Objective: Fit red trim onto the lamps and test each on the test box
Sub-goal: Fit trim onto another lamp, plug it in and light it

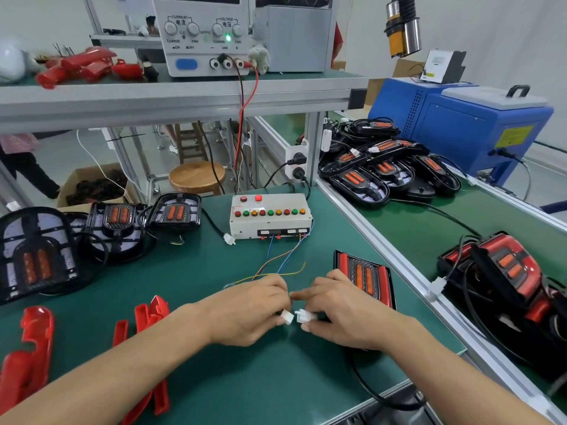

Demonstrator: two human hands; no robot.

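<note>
Lamp (365,279) with red trim fitted is lying on the tabletop (214,378) behind my right hand (340,314), which is pinching its white plug (303,316) while my left hand (248,311) is pinching the test box (270,216) lead's connector (287,317), nearly mated, needing straight alignment next.

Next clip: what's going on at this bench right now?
A person is at the test step. The left hand pinches a white connector on thin wires running to the test box; the right hand pinches a mating white plug. The two are close together but not yet joined. A lamp with red trim lies just behind the right hand. Untrimmed lamps and loose red trim pieces lie to the left.
</note>
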